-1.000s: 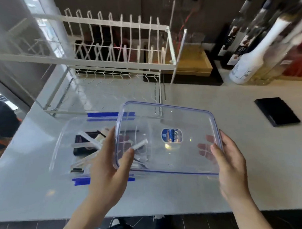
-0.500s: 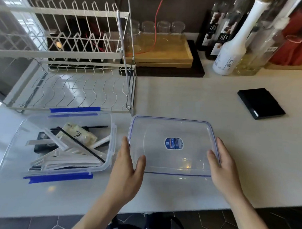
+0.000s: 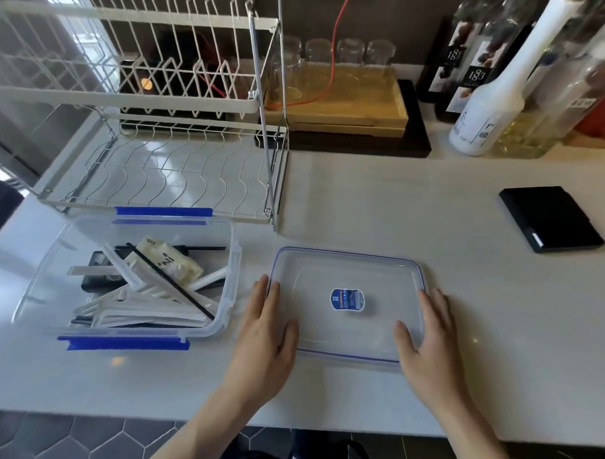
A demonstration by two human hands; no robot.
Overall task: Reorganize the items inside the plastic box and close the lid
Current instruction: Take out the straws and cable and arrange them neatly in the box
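Head view: lid (image 3: 345, 330) flat beside open box (image 3: 228, 288), both hands (image 3: 266, 334) at its edges.

One plastic box (image 3: 136, 223), one lid (image 3: 348, 265), one dish rack (image 3: 161, 104), four glasses (image 3: 334, 55) (upturned), two hands.

Single head view, wide-angle.
Looks forward and down from the counter's (image 3: 363, 204) near edge, close; far wall at frame top.

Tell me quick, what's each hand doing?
Left hand: open, fingers flat on the lid's left edge.
Right hand: open, flat on its right edge.
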